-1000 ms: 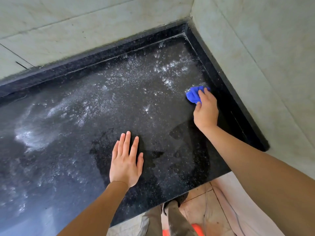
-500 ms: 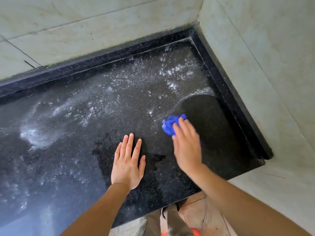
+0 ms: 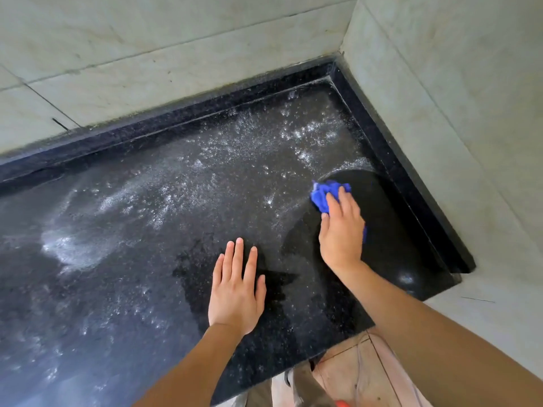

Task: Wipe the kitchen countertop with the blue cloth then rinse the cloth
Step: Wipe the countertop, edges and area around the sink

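Under the right hand (image 3: 342, 230) lies the bunched blue cloth (image 3: 324, 195), pressed onto the black speckled worktop (image 3: 141, 259); the fingers lie nearly straight across it, pressing rather than gripping. Most of the cloth is hidden beneath the palm: a crumpled lump shows past the fingertips and a thin blue sliver at the hand's outer edge. To the left of that hand, the left hand (image 3: 236, 289) rests flat on the worktop, fingers straight, holding nothing. Around the right hand the stone is dark in a curved patch; beyond both hands and out to the left it carries a whitish film, soap or dust I cannot tell. Pale wall tiles (image 3: 205, 54) close the corner beyond the right hand. Below the forearms a strip of floor (image 3: 346, 374) and trouser legs (image 3: 308, 389) are cut off by the frame edge
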